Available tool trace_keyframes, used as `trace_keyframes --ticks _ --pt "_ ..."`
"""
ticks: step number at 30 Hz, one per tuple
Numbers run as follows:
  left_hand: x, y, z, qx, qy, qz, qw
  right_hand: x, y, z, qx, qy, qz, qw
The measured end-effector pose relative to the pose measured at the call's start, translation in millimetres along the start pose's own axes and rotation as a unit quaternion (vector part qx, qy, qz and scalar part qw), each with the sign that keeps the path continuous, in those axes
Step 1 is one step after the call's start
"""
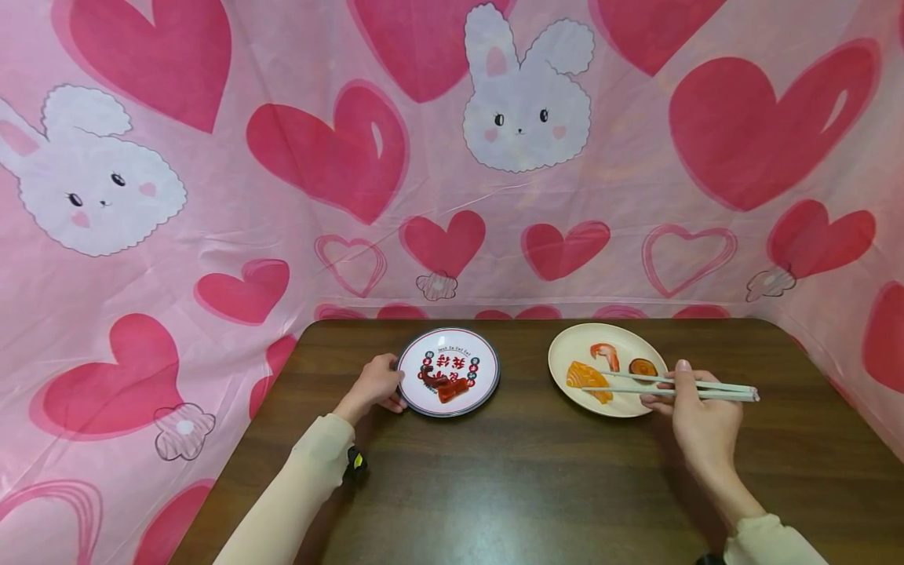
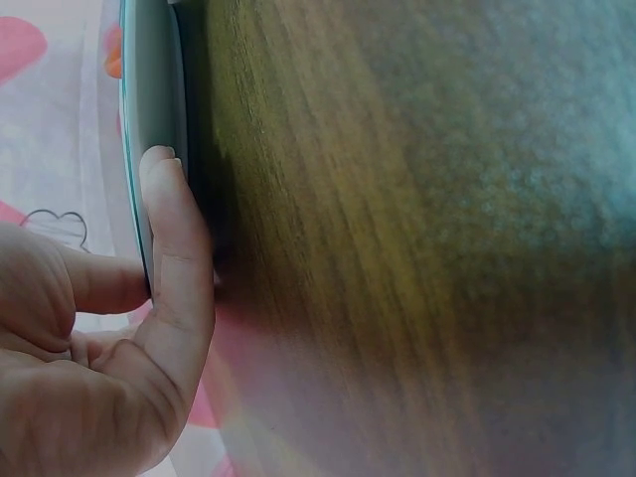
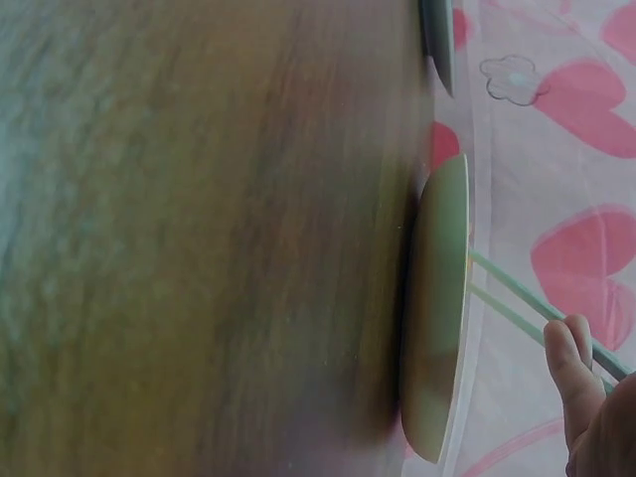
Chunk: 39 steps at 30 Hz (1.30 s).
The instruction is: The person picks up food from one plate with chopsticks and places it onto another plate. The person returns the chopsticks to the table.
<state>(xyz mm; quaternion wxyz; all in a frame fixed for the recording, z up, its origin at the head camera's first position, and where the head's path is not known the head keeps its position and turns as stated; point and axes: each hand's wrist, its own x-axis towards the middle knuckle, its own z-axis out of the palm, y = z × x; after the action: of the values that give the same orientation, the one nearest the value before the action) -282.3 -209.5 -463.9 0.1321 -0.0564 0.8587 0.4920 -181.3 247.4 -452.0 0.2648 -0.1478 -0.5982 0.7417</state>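
My left hand [image 1: 377, 383] pinches the left edge of a white plate [image 1: 487, 392] with a dark blue rim and red and black lettering. In the left wrist view one finger [image 2: 179, 258] lies along the plate's underside. A dark curled piece [image 1: 431, 377] and a glossy red-brown piece [image 1: 453, 390] lie on that plate. My right hand [image 1: 706, 428] holds a pair of pale green chopsticks [image 1: 727, 391]. Their tips reach over an orange, white-striped salmon slice [image 1: 581, 375] on a cream plate [image 1: 628, 341]; whether they grip it I cannot tell.
A shrimp [image 1: 603, 350] and a round brown piece [image 1: 643, 367] also lie on the cream plate. Both plates stand near the far edge of a dark wooden table [image 1: 508, 471]. A pink curtain [image 1: 508, 196] with hearts and rabbits surrounds the back and sides.
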Motion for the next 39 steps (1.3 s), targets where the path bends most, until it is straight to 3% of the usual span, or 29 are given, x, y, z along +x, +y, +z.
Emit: trace_keyframes --ticks 13,17,28,39 --pt "-0.6 1.8 -0.3 0.004 0.001 -0.002 1.0 4.9 -1.5 -2.9 0.071 0.02 0.036 0.9966" --pt "-0.4 1.7 -0.4 0.006 0.001 0.0 1.0 5.7 -2.7 -3.8 0.072 0.007 0.038 0.9966" --pt "0.0 1.8 -1.1 0.007 -0.001 0.003 1.0 -0.7 -6.9 -7.7 0.034 -0.077 0.047 0.9953" --pt "0.8 0.6 -0.7 0.007 -0.001 0.005 1.0 -7.6 -6.9 -9.1 0.024 -0.088 0.028 0.9954"
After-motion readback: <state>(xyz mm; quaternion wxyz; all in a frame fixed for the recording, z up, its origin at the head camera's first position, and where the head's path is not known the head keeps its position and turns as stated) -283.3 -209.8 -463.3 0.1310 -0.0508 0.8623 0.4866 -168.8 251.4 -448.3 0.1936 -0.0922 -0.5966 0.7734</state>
